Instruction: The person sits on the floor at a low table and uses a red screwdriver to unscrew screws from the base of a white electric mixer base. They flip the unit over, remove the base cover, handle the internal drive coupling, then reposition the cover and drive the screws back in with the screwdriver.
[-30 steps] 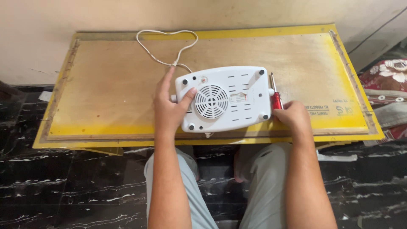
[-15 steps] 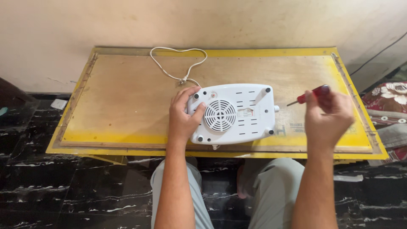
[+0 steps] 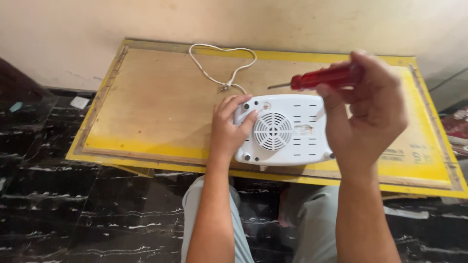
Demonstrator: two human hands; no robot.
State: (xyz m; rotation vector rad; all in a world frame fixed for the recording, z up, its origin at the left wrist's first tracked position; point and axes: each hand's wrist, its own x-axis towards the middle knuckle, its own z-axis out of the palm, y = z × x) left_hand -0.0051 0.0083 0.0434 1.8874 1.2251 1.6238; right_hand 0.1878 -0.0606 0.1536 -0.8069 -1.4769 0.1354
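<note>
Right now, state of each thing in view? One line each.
white appliance: lying on the board, vented side up, round fan grille showing.
left hand: flat on the appliance's left end.
right hand: raised above the appliance, closed on the screwdriver.
red-handled screwdriver: held in the air, tip pointing left.
white cord: loose, looped on the board.
yellow-edged board: flat, over the black marble floor.

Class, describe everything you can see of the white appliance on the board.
The white appliance looks like smooth plastic, a rounded rectangle lying flat, underside up. It has a round fan grille at the middle, rows of slots either side, and dark feet at the corners. A white cord runs from its far edge in a loop. It sits near the front edge of the yellow-rimmed board. The left hand rests on its left end.
</note>
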